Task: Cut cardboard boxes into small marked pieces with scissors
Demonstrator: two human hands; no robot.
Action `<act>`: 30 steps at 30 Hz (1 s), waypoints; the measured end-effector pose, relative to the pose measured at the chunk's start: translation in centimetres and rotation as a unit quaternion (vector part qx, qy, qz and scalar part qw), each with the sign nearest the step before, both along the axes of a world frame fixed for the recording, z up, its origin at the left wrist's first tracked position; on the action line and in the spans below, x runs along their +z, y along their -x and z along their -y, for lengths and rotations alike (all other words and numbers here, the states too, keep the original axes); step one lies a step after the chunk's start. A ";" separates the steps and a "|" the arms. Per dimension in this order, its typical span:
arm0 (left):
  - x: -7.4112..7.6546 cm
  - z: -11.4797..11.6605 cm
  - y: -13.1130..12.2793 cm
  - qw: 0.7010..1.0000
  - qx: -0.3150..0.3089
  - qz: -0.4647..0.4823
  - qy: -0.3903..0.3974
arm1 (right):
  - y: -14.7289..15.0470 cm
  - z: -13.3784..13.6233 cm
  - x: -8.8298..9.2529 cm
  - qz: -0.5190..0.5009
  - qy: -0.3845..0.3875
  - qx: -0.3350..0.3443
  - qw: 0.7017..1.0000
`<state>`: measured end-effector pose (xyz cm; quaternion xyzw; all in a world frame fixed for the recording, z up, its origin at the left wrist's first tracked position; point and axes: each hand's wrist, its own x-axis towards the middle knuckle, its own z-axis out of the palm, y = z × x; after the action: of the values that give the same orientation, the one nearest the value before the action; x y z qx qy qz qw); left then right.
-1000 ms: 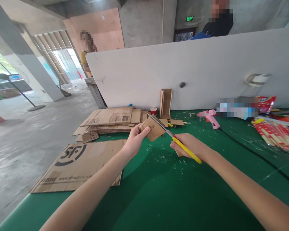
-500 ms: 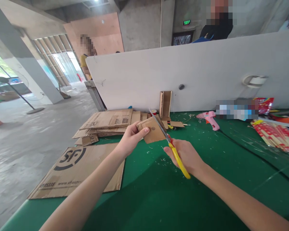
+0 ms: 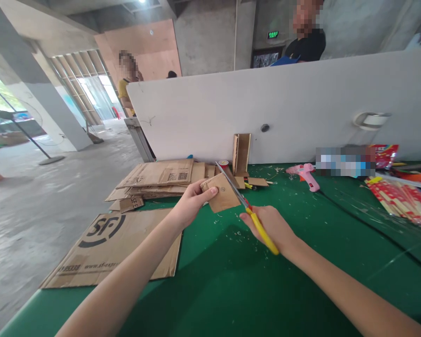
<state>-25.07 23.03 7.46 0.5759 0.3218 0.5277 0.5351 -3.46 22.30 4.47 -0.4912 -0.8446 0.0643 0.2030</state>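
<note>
My left hand pinches a small piece of brown cardboard by its left edge, thumb on top, holding it above the green table. My right hand is closed round the handles of yellow-handled scissors. Their metal blades lie along the right edge of the cardboard piece, pointing up and to the left; whether they are cutting into it I cannot make out. Behind the piece stands an open cardboard channel, upright against the white panel. A small red-rimmed roll sits just beyond the scissor tips.
Flattened cardboard is stacked at the back left, and a large printed sheet lies nearer me. A pink glue gun with a black cord rests at right, near packs of sticks. Two people stand beyond the white panel.
The cardboard piece has tilted and dropped slightly. The scissors have turned a little against its right edge, their handle end rising slightly. The person behind the panel has shifted left.
</note>
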 end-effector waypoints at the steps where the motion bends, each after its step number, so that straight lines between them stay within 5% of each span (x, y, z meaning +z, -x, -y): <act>1: -0.1 0.0 -0.2 1.000 0.001 -0.006 0.005 | -0.1 -0.2 0.0 0.002 0.001 -0.005 1.000; 11: -1.1 -0.4 -0.8 0.998 0.045 0.019 0.032 | -1.2 -1.0 -0.5 -0.112 0.055 0.044 0.991; 17: -2.4 -0.3 -1.9 0.987 0.093 0.084 0.101 | 0.1 -0.1 0.2 -0.350 0.231 0.008 0.908; 23: -3.6 1.5 -4.8 0.980 0.085 0.120 0.131 | 0.7 0.1 1.3 -0.359 0.179 -0.001 0.916; 30: -3.3 1.9 -4.8 0.994 0.049 0.082 0.050 | 0.6 0.3 2.1 -0.341 0.099 0.055 0.933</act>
<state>-20.29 21.12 4.14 0.4867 0.3310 0.5821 0.5610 -4.04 21.97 6.53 -0.4105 -0.7395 0.3224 0.4250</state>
